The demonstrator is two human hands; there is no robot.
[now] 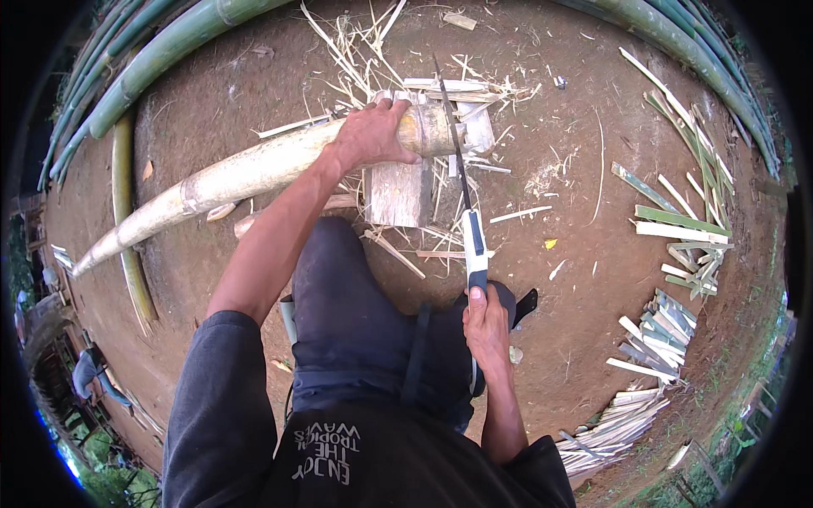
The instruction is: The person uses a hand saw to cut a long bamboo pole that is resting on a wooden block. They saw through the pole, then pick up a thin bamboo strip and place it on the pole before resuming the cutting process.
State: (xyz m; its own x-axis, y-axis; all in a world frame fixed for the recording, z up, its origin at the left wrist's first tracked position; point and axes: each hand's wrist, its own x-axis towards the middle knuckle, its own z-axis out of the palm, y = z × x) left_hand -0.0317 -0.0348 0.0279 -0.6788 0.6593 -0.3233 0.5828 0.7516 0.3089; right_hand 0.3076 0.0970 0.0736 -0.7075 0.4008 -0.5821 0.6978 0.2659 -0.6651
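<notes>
A thick, pale bamboo pole (246, 167) slants from the far left up to the middle, its right end resting over wooden blocks (396, 199). My left hand (375, 134) lies on top of the pole near that end, thumb apart from the fingers, pressing on it. In my right hand (486, 326) is the white and dark handle of a hand saw (463, 182). Its long, dark blade points away from me and crosses the pole close to the right end, just right of a joint. How deep the blade sits I cannot tell.
Green bamboo poles (182, 46) lie at the far left, more (703, 42) at the far right. Another pole (125, 212) passes under the pale one. Split bamboo strips (682, 224) and bundled sticks (618, 427) line the right side. Shavings litter the dirt around the blocks. A person (89, 372) is at far left.
</notes>
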